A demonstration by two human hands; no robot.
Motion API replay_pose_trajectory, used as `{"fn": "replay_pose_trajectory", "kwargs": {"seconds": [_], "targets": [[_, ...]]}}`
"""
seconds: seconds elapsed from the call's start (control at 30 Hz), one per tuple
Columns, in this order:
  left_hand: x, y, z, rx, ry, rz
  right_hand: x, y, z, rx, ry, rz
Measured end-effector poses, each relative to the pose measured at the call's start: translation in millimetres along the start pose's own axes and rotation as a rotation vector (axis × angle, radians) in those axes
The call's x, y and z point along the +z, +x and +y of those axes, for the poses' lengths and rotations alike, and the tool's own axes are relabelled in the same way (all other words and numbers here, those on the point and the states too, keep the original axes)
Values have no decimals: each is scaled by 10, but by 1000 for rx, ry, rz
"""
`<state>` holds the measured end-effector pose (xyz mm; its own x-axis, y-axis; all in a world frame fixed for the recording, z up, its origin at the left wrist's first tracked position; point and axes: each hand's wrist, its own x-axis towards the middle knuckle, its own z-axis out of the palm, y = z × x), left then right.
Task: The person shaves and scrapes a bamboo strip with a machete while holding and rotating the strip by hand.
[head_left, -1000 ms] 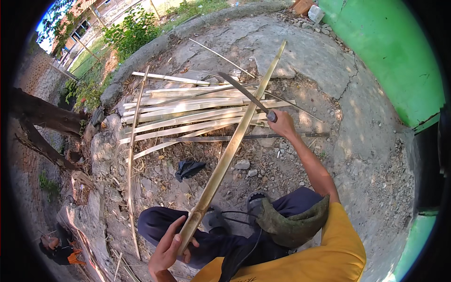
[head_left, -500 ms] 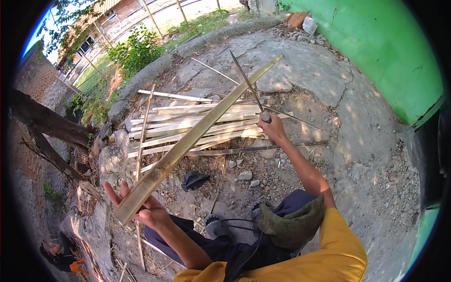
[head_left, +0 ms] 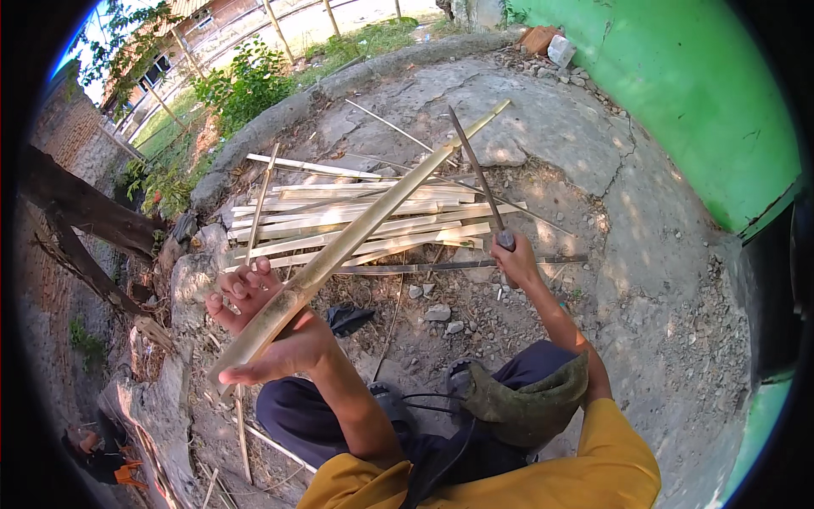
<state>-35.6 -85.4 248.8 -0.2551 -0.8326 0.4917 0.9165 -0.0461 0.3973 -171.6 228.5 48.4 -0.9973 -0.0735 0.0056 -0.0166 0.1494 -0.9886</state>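
Observation:
My left hand (head_left: pixel 297 343), palm up, supports a long split bamboo strip (head_left: pixel 365 225) near its lower end. The thumb lies against the strip's side and the other fingers are half curled and spread beyond its far edge. The strip slants up and away to the right. My right hand (head_left: pixel 517 261) is closed round the handle of a long narrow-bladed knife (head_left: pixel 476 165). Its blade points away and slightly left, and in this view crosses the strip near the far end; I cannot tell whether they touch.
Several pale bamboo strips (head_left: pixel 318 193) lie in a pile on the ground ahead. A black plastic scrap (head_left: pixel 349 320) and small stones (head_left: pixel 437 312) are nearer my feet. A green wall (head_left: pixel 678 93) stands at right, a tree trunk (head_left: pixel 85 204) at left. A person (head_left: pixel 93 445) is at lower left.
My left hand has moved up and right along the strip, its fingers now more curled. My right hand and the knife have shifted right and a little nearer to me.

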Motion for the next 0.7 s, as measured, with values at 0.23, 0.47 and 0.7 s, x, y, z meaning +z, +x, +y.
{"fn": "replay_pose_trajectory", "kwargs": {"seconds": [0.23, 0.47, 0.7], "targets": [[-667, -901, -575, -224, 321, -404, -128, -175, 202, 38, -54, -3], [-206, -291, -400, -188, -16, -176, -287, -270, 65, 65, -40, 36], [-457, 393, 224, 127, 39, -398, -474, -507, -89, 42, 29, 44]]}}
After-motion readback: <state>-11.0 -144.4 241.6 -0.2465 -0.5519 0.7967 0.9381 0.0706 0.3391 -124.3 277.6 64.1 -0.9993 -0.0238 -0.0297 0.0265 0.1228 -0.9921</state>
